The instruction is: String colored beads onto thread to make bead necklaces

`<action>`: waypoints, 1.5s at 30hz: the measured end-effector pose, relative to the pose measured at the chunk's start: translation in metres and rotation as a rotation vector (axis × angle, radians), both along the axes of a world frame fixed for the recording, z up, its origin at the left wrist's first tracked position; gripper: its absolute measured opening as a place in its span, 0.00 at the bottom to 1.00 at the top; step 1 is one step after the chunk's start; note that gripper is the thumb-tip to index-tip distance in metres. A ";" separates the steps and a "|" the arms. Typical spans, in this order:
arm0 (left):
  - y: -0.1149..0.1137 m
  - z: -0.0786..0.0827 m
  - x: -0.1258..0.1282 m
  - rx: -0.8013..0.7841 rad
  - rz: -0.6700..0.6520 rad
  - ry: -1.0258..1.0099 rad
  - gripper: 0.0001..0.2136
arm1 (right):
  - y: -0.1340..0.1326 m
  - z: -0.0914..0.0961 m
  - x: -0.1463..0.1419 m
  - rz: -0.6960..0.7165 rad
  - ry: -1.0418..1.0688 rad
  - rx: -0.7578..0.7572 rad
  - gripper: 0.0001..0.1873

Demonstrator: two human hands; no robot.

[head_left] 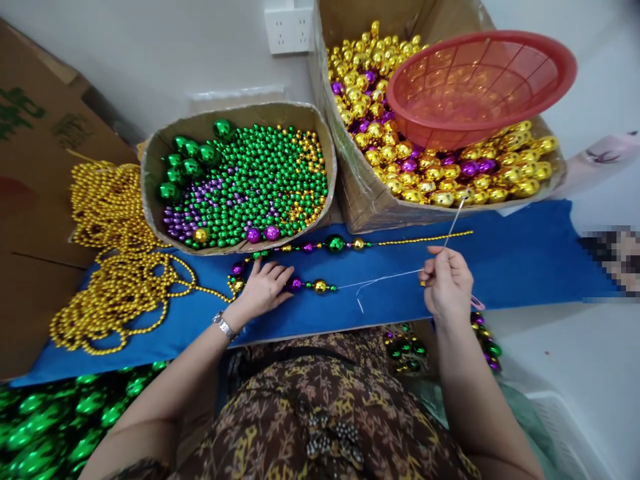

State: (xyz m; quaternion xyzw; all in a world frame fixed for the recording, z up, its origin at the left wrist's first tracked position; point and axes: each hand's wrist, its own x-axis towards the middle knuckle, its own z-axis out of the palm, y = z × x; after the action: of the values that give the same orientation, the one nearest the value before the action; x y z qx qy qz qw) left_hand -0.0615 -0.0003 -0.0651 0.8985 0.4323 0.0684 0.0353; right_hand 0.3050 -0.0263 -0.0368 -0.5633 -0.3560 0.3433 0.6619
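Note:
A strand of purple, gold and green beads (320,285) lies on the blue cloth, curving round in a loop at its left end. My left hand (265,287) rests flat on the strand, fingers stretched out, covering part of it. White thread (385,277) runs from the strand's near end to my right hand (447,280). That hand is closed in a pinch on a long thin needle (455,223), which points up toward the large box. Beyond the near row, the strand's far row ends in a length of small gold beads (425,238).
A low carton (150,193) holds small green, purple and gold beads. To its right, a taller box (357,207) of gold and purple beads has a red plastic basket (480,123) on top. Gold bead chains (115,300) are heaped at left; green beads (45,427) lie below the table edge.

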 end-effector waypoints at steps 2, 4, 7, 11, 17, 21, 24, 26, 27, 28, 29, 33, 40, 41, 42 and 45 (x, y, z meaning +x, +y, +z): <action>0.000 0.000 -0.005 0.002 0.012 0.042 0.21 | 0.000 -0.002 0.000 -0.008 0.012 -0.005 0.19; -0.001 0.000 -0.007 0.013 0.020 0.050 0.20 | 0.000 -0.003 -0.001 -0.005 0.016 -0.006 0.19; -0.004 0.001 0.005 0.028 -0.021 -0.012 0.22 | -0.002 -0.005 -0.007 0.021 -0.027 -0.006 0.17; -0.009 0.001 0.044 0.028 -0.157 -0.106 0.22 | -0.008 -0.009 -0.024 0.159 -0.205 -0.040 0.16; -0.007 0.002 0.097 -0.009 -0.206 -0.033 0.20 | -0.022 -0.003 -0.035 0.241 -0.399 -0.080 0.16; -0.008 -0.002 0.114 0.005 -0.201 0.042 0.15 | -0.026 -0.001 -0.027 0.191 -0.416 -0.061 0.15; -0.012 -0.009 0.123 0.025 -0.216 0.103 0.12 | -0.026 -0.001 -0.021 0.162 -0.434 -0.046 0.15; -0.014 -0.014 0.127 0.025 -0.214 0.137 0.11 | -0.027 0.000 -0.018 0.149 -0.448 -0.039 0.15; -0.015 -0.015 0.128 0.023 -0.210 0.149 0.11 | -0.027 0.000 -0.017 0.146 -0.450 -0.038 0.16; -0.016 -0.016 0.129 0.023 -0.205 0.157 0.11 | -0.027 0.000 -0.016 0.143 -0.449 -0.039 0.16; -0.017 -0.016 0.129 0.028 -0.200 0.159 0.11 | -0.028 0.000 -0.015 0.139 -0.447 -0.038 0.16; -0.019 -0.011 0.120 0.088 -0.199 0.086 0.14 | -0.029 -0.001 -0.013 0.119 -0.444 -0.031 0.15; -0.026 -0.008 0.103 0.134 -0.156 -0.122 0.17 | -0.029 -0.002 -0.012 0.122 -0.485 -0.048 0.16; -0.030 -0.009 0.104 0.158 -0.184 -0.138 0.16 | -0.029 -0.003 -0.013 0.125 -0.487 -0.050 0.16; -0.034 -0.011 0.107 0.179 -0.225 -0.150 0.16 | -0.029 -0.003 -0.013 0.128 -0.485 -0.049 0.15; -0.045 -0.017 0.117 0.205 -0.372 -0.173 0.15 | -0.029 -0.003 -0.013 0.132 -0.466 -0.049 0.15</action>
State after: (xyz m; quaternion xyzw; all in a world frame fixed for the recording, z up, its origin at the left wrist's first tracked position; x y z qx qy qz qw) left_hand 0.0551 -0.0449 -0.0818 0.9523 0.2455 0.1811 -0.0073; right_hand 0.2924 -0.0552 -0.0402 -0.6185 -0.5267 0.2554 0.5242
